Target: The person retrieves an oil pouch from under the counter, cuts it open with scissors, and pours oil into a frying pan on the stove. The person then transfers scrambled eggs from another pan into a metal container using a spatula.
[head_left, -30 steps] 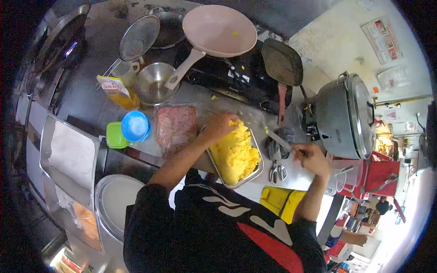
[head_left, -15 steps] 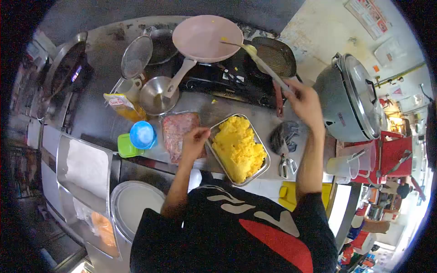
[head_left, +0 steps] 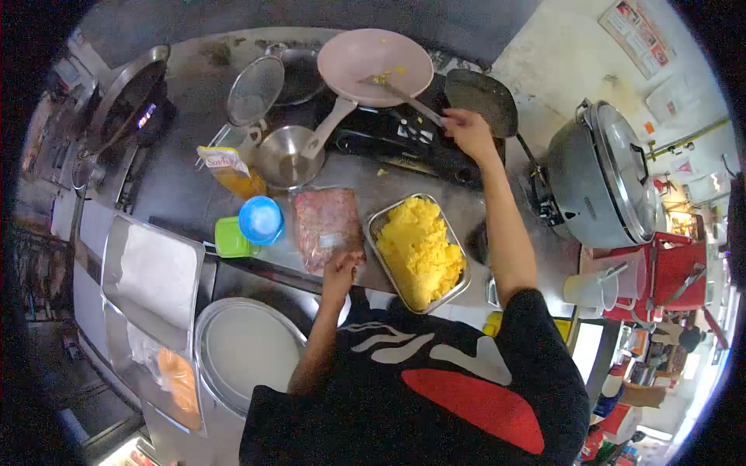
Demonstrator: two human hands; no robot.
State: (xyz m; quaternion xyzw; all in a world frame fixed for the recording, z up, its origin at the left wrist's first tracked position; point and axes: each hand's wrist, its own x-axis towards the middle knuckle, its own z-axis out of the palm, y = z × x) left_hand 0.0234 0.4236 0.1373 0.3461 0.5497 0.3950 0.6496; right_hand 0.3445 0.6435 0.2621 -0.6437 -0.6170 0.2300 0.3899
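Note:
My right hand (head_left: 470,133) grips the handle of a spatula (head_left: 416,102), its tip inside the pink frying pan (head_left: 373,62). A few yellow bits cling to the pan near that tip. My left hand (head_left: 339,273) has its fingers curled together at the lower edge of a clear bag of ground meat (head_left: 326,221); what they hold, if anything, is hidden. Between my arms stands a metal tray (head_left: 374,247) heaped with a soft yellow food like scrambled egg or mash (head_left: 420,252).
Left of the meat are a blue cup (head_left: 261,220), a green container (head_left: 231,237), a yellow-topped pouch (head_left: 231,171) and a steel saucepan (head_left: 289,158). Behind is a black stove (head_left: 396,159) with a dark grill pan (head_left: 482,101). A large lidded cooker (head_left: 594,175) stands right.
My left hand has left the tray's edge and come down to the meat bag. My right hand has moved left, lowering the spatula's end into the pan. The whole view has shifted slightly.

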